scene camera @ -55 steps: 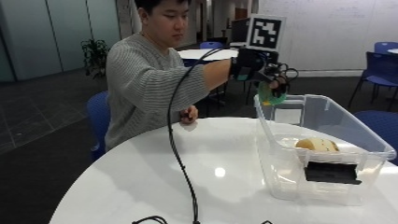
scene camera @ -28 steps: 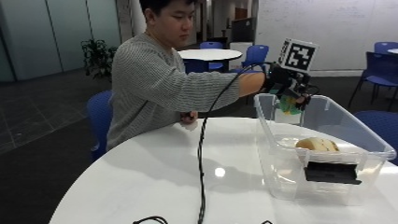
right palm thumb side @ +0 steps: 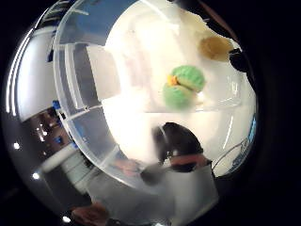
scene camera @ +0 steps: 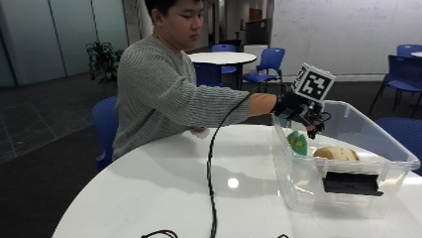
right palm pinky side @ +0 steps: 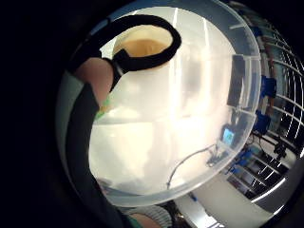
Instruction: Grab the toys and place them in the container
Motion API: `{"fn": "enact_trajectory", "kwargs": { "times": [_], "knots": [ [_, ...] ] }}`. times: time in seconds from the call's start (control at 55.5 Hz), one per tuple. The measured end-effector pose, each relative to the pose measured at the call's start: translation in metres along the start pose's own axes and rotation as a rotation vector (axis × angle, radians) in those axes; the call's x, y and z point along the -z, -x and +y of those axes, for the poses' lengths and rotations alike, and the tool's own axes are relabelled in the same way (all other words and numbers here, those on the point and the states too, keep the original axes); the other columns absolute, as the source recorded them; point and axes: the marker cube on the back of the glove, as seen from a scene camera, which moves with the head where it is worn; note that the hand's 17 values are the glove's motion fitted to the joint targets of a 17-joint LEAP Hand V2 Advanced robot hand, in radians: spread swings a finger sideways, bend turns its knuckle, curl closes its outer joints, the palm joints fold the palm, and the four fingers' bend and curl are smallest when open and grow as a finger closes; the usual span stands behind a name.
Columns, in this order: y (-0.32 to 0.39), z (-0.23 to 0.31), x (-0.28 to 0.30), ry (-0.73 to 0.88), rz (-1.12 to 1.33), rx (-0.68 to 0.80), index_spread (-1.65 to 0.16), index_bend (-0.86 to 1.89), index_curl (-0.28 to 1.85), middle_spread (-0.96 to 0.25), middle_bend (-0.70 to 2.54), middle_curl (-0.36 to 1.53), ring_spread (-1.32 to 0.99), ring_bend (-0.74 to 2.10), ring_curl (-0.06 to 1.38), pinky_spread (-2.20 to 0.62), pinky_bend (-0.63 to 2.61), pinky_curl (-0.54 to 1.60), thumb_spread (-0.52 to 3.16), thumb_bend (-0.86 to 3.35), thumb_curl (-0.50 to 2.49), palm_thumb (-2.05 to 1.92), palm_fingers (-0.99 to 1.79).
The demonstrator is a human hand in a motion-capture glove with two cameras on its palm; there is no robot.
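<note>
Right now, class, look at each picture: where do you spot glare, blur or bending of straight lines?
Outside view: a ceiling light glares off the white table, and the green toy in the clear container is blurred. Thumb side palm view: the container's straight walls curve, and the green toy looks soft. Little finger side palm view: the container floor is washed out white.

it looked like an office common area or meeting space. the round white table (scene camera: 198, 178) stood up front, with blue chairs (scene camera: 264, 62) around a second round table (scene camera: 221, 58) toward 12 o'clock, a whiteboard wall (scene camera: 342, 34) at 1 o'clock, and a potted plant (scene camera: 102, 59) by glass partitions (scene camera: 59, 39) at 10 o'clock.
</note>
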Motion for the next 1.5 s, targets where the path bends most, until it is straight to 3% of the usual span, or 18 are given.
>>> {"fn": "enact_trajectory", "kwargs": {
  "times": [0.18,0.27,0.396,0.523,0.595,0.721,0.955,1.099,1.261,1.496],
  "knots": [
    [-0.007,0.023,0.015,-0.033,0.007,0.019,-0.34,0.12,0.21,-0.29,0.34,0.5,-0.41,1.21,0.44,-0.15,1.12,0.38,1.36,-0.01,0.3,0.26,0.07],
    [-0.016,0.047,0.036,-0.128,-0.015,-0.108,-0.34,0.15,0.22,-0.28,0.33,0.49,-0.39,1.17,0.43,-0.13,1.13,0.38,1.36,-0.03,0.29,0.19,0.04],
    [-0.047,0.114,0.078,-0.299,-0.234,-0.07,-0.35,0.21,0.26,-0.25,0.32,0.49,-0.34,0.97,0.38,-0.08,1.12,0.37,1.35,-0.05,0.25,0.01,-0.03],
    [-0.094,0.19,0.081,-0.43,-0.139,0.003,-0.36,0.22,0.3,-0.23,0.28,0.47,-0.3,0.84,0.33,-0.04,1.08,0.36,1.35,-0.04,0.22,-0.05,-0.04],
    [-0.128,0.212,0.068,-0.458,-0.003,-0.109,-0.37,0.19,0.31,-0.22,0.26,0.46,-0.27,0.8,0.31,-0.03,1.07,0.35,1.35,-0.04,0.21,-0.05,-0.04],
    [-0.153,0.25,0.041,-0.441,0.016,-0.19,-0.37,0.18,0.33,-0.2,0.22,0.45,-0.23,0.72,0.29,-0.01,1.03,0.34,1.35,-0.04,0.19,-0.06,-0.06],
    [-0.101,0.336,-0.064,-0.515,0.132,-0.091,-0.38,0.17,0.34,-0.18,0.19,0.43,-0.19,0.63,0.26,0.01,0.97,0.32,1.35,-0.04,0.17,-0.06,-0.04],
    [-0.048,0.391,-0.159,-0.548,-0.072,-0.093,-0.38,0.18,0.35,-0.18,0.18,0.41,-0.18,0.6,0.25,0.02,0.94,0.32,1.34,-0.04,0.17,-0.05,-0.03],
    [-0.014,0.42,-0.232,-0.513,-0.124,-0.143,-0.38,0.19,0.36,-0.18,0.19,0.41,-0.17,0.56,0.24,0.02,0.91,0.31,1.36,-0.03,0.17,-0.04,-0.02],
    [-0.017,0.422,-0.247,-0.51,-0.119,-0.167,-0.38,0.19,0.39,-0.18,0.18,0.4,-0.17,0.51,0.23,0.02,0.88,0.31,1.39,-0.02,0.18,-0.03,0.0]
  ]
}}
